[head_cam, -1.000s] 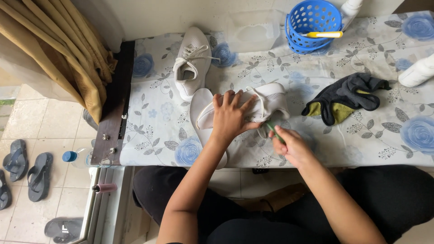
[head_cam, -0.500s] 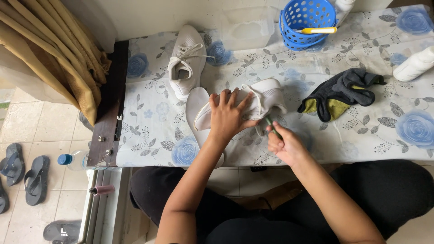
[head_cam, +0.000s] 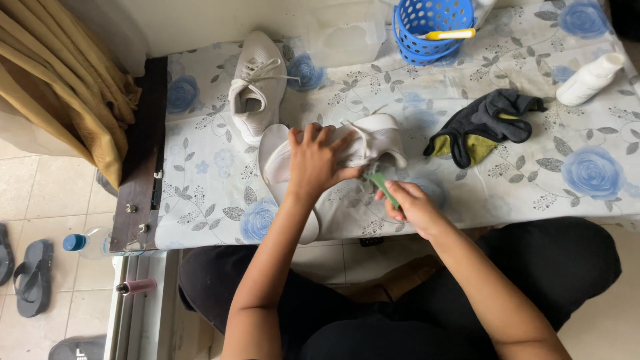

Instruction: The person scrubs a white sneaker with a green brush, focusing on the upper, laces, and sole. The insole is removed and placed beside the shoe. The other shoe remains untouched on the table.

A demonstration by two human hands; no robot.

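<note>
Left hand point(head_cam: 319, 163) spread flat on the white shoe point(head_cam: 373, 143) lying on its side at the table point(head_cam: 200, 193) edge, right hand point(head_cam: 407, 203) closed around a green brush point(head_cam: 383, 187) at its sole — risk of shoe sliding off if pressed hard.

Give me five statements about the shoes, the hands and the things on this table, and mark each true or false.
1. The left hand presses down on a white shoe. True.
2. The right hand holds a green-handled brush. True.
3. The blue basket lies tipped over on the floor. False: it stands on the table.
4. The second white shoe is on the person's foot. False: it rests on the table.
5. A dark cloth lies right of the held shoe. True.
</note>
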